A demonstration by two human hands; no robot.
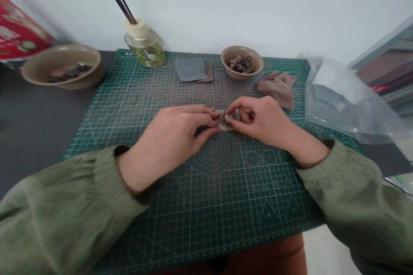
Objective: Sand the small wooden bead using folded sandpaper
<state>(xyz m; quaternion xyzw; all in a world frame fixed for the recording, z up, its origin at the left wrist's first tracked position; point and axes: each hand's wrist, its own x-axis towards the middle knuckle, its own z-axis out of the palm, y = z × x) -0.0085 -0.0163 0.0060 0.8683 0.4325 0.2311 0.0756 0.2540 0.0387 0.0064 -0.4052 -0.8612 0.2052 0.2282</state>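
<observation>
My left hand point(174, 128) and my right hand point(258, 120) meet above the green cutting mat point(206, 189). Between their fingertips they pinch a small pale greyish piece point(224, 122), perhaps a stone, partly hidden by my fingers. A tan ceramic bowl point(241, 62) of small dark brown pieces sits behind my right hand. Closest to that hand lies a crumpled pinkish-grey cloth point(277, 89).
A wider bowl point(61, 66) holding dark pieces stands at the far left. A reed diffuser bottle point(145, 47) with dark sticks stands at the mat's back edge, near grey sandpaper sheets point(190, 69). A clear plastic bag point(348, 103) lies at right.
</observation>
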